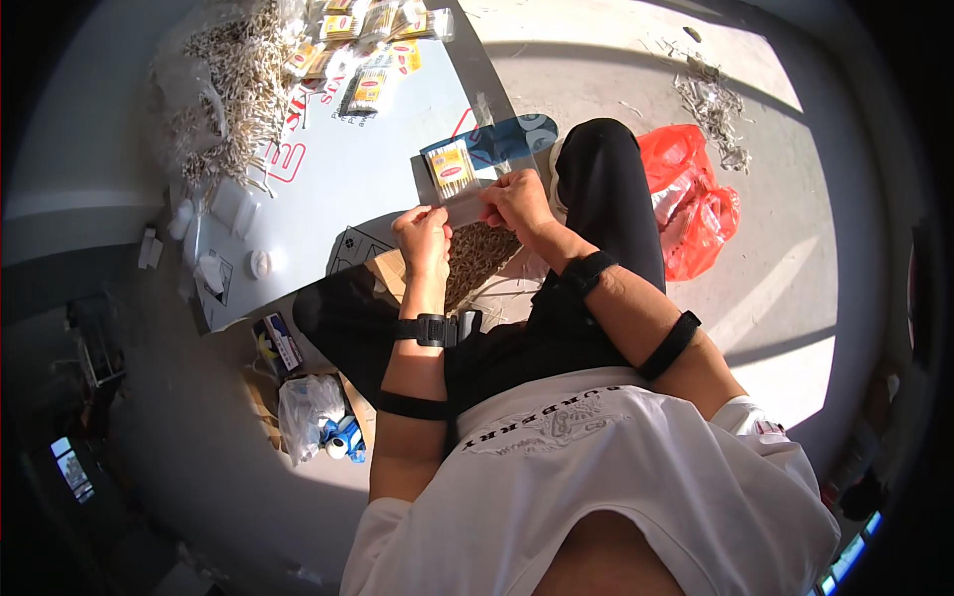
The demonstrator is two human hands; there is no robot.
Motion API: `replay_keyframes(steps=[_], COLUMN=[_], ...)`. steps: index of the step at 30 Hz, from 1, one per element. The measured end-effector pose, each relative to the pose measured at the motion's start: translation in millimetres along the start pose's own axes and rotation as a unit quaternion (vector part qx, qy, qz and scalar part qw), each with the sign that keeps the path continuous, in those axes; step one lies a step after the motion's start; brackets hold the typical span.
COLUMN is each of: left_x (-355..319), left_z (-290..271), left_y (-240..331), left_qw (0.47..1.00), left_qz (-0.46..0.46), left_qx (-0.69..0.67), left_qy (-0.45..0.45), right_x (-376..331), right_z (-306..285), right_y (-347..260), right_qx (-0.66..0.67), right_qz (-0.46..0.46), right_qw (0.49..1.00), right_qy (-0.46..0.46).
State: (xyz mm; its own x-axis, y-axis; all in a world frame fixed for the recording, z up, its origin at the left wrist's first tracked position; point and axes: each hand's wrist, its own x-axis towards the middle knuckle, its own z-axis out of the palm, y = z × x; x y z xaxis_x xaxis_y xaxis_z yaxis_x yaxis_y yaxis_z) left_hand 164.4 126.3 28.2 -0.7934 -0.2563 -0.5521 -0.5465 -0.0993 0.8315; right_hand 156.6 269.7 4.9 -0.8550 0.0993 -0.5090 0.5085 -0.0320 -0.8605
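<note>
Both hands pinch the small clear plastic packet of yellow-labelled sticks. The left hand grips its seven o'clock corner, the right hand its four o'clock corner. Its long axis runs toward twelve.

Packet, pinched between both hands: clear film, yellow label with a red mark, pale tan sticks inside.
Board just beyond the grip: pale blue-white, red outline lettering, one dark blue strip at its near edge.
Packets far beyond the grip: yellow and red, same pattern.
Stick heap beyond and left of the grip: beige.
Sticks directly under the grip: brown-tan, in a cardboard-brown box.
Bag right of the grip: bright red-orange.
Trousers beside the right hand: black.
Straps on both forearms: black.
Shirt: white, grey print.
Floor: grey, sunlit bands.
</note>
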Motion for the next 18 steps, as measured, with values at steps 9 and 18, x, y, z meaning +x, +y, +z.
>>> replay_keyframes(steps=[9, 18], left_x=[-2.1, -16.5], left_z=[8.7, 21.5], left_y=[-14.8, -9.6], left_qw=[0.989, 0.973], left_qz=[-0.086, -0.11], left_qx=[-0.123, -0.19], left_qy=[-0.006, -0.075], right_x=[-8.2, -22.7], right_z=[-4.0, 11.7], right_y=[-2.8, -2.3], right_qx=[0.176, 0.3], right_qz=[0.133, 0.162], right_qw=[0.974, 0.94], right_qy=[-0.051, -0.007])
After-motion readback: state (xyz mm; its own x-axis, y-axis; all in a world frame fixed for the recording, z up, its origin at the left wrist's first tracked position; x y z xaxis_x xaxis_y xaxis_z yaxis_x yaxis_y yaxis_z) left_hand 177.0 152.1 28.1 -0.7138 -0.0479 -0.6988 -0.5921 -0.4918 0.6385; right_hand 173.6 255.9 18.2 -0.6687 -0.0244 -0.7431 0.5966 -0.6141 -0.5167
